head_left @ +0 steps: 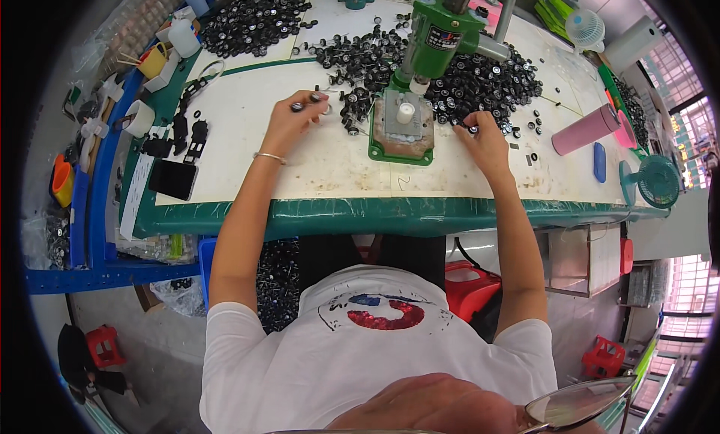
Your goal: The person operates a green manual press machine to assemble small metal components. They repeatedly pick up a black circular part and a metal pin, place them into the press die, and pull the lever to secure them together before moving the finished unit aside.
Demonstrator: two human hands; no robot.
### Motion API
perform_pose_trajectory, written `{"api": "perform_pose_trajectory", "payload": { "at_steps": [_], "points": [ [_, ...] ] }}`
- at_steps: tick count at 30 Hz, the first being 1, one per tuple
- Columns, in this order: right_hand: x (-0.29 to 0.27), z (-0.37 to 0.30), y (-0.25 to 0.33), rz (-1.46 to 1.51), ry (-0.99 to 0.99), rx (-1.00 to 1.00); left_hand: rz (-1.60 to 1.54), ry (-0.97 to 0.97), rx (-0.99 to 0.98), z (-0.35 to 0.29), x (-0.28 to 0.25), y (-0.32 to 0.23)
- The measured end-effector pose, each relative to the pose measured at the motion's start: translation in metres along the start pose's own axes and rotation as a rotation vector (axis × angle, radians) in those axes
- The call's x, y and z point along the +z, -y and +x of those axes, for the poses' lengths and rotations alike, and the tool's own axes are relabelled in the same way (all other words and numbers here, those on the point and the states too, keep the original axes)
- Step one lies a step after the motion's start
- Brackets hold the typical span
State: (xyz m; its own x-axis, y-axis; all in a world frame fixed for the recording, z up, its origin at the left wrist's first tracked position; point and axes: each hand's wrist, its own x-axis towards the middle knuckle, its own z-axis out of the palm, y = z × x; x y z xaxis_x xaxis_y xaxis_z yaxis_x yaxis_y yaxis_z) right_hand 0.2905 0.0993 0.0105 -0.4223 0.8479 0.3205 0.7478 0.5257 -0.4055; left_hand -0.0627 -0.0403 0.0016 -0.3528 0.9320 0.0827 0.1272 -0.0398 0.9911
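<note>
My left hand (286,125) is closed on small black round parts (298,107) with silver faces, left of the press. To the right of the press, my right hand (489,143) pinches a small black round part (473,130) at the near edge of a loose pile (480,89) of the same kind. Between the hands stands a green bench press (435,40), its head above a metal base plate (403,143). A white cylindrical piece (405,113) sits upright on that plate. Some parts in the pile have thin metal stems.
Another heap of black parts (251,23) lies at the far left. A phone-like black slab (172,180) and black strap pieces (180,134) lie on the left. At right are a pink tumbler (585,129), a blue case (599,162) and a green fan (658,181). The green table edge (360,216) runs before me.
</note>
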Motion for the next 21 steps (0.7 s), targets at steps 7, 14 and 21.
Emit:
{"api": "perform_pose_trajectory", "payload": {
  "at_steps": [7, 14, 21],
  "points": [
    [0.003, 0.021, 0.062, 0.661, 0.085, -0.107, -0.822, 0.045, -0.121, 0.001, 0.024, -0.018],
    [0.015, 0.028, 0.076, 0.654, 0.254, -0.136, -0.694, 0.14, -0.108, 0.001, 0.056, -0.023],
    [0.03, 0.019, 0.078, 0.968, 0.294, 0.079, -0.389, 0.049, -0.089, 0.009, 0.093, -0.035]
  ]
}}
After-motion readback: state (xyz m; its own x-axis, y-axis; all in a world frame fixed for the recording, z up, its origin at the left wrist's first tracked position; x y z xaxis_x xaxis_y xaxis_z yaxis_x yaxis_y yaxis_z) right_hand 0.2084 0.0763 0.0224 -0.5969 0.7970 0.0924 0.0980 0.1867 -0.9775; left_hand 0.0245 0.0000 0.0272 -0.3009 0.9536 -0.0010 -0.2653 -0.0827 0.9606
